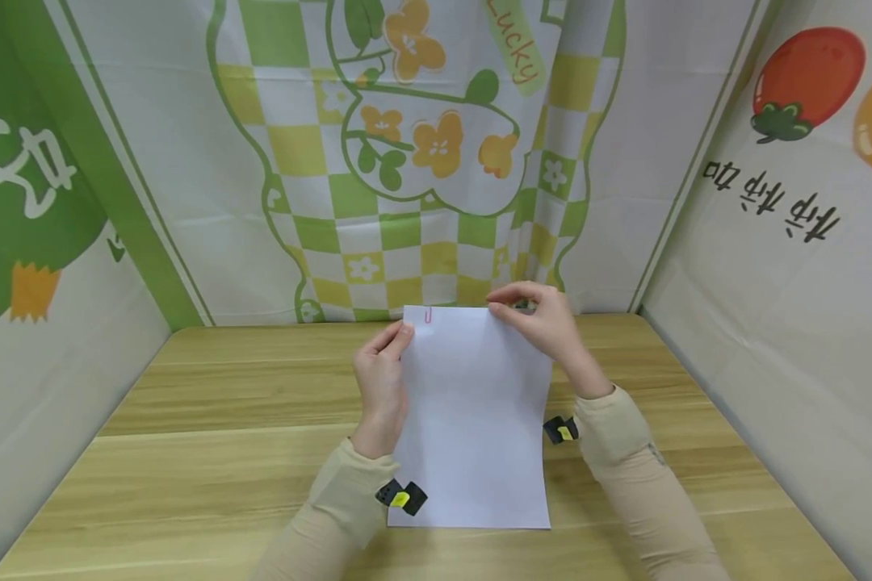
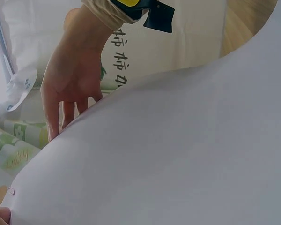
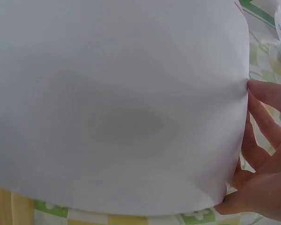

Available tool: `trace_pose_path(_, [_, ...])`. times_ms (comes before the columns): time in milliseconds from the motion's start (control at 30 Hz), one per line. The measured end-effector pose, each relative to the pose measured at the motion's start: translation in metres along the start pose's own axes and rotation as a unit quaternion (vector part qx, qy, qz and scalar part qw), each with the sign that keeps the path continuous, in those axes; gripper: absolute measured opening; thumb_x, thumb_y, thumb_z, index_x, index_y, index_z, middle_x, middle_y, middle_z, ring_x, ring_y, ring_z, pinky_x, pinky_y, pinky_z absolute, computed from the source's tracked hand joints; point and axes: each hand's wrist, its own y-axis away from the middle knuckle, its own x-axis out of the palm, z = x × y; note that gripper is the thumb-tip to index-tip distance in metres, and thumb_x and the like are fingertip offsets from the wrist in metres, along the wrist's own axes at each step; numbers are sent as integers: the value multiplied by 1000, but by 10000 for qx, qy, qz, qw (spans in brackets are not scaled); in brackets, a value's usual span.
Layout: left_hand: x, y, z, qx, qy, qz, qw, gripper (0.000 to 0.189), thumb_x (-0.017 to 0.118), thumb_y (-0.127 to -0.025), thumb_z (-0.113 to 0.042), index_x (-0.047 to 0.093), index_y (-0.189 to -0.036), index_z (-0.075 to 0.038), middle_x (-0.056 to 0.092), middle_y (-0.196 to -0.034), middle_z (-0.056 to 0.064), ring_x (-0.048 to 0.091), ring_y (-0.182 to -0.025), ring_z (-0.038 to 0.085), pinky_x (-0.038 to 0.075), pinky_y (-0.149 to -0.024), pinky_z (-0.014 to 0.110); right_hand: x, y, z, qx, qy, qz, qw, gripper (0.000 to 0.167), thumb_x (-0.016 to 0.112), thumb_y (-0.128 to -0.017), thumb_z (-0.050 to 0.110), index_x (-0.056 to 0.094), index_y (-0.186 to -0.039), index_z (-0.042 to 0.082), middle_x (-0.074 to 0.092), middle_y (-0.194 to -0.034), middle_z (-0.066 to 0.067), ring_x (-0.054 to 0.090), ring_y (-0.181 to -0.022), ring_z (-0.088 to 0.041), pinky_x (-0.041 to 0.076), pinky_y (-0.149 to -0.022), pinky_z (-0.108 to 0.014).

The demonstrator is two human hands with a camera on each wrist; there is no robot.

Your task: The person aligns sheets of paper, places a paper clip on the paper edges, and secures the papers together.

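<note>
White paper, which may be one sheet or several, is held upright and slightly bowed over the table. A pink paper clip sits on its top edge, near the left corner. My left hand pinches the paper's left edge just below that corner, thumb in front. At the top edge, towards the right corner, my right hand holds the paper between fingertips and thumb. In the right wrist view, some fingers of the right hand go behind the paper, so their tips are hidden.
Beneath the paper lies a wood-grain table. A checked green-and-yellow curtain hangs right behind it. Printed cloth walls stand at the left and right. Each wrist carries a small black-and-yellow device.
</note>
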Motion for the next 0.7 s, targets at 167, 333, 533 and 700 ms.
trace_pose_path(167, [0,-2,-1,31,136,-64,9999,10,71,-79,3,73,-89,4,69,-80,-1,59,-82,11,49,-78,21,-5,2,-9,165,-42,-100,9998,21,72,-85,26,73,-100,11,71,-101,-5,61,-97,-16,48,-79,-30])
trace_pose_path(333, [-2,-4,-1,69,140,-79,9998,13,70,-80,4,72,-93,8,68,-80,-1,60,-84,12,50,-79,21,-9,5,-15,300,-48,-224,9993,29,73,-84,26,70,-108,9,70,-106,-9,60,-103,-21,45,-78,-29])
trace_pose_path(533, [-4,-7,-2,56,173,-45,9998,16,68,-82,4,70,-97,10,68,-80,-2,61,-86,12,50,-81,21,-12,9,-21,418,-209,-291,9985,41,73,-84,20,61,-121,5,66,-112,-16,60,-104,-28,42,-77,-29])
trace_pose_path(700, [-4,-8,-2,42,215,16,9998,17,67,-83,4,69,-98,11,68,-81,-2,61,-85,12,51,-81,21,-12,12,-29,765,-674,-272,9944,48,72,-85,14,54,-128,0,61,-118,-22,59,-103,-28,45,-77,-18])
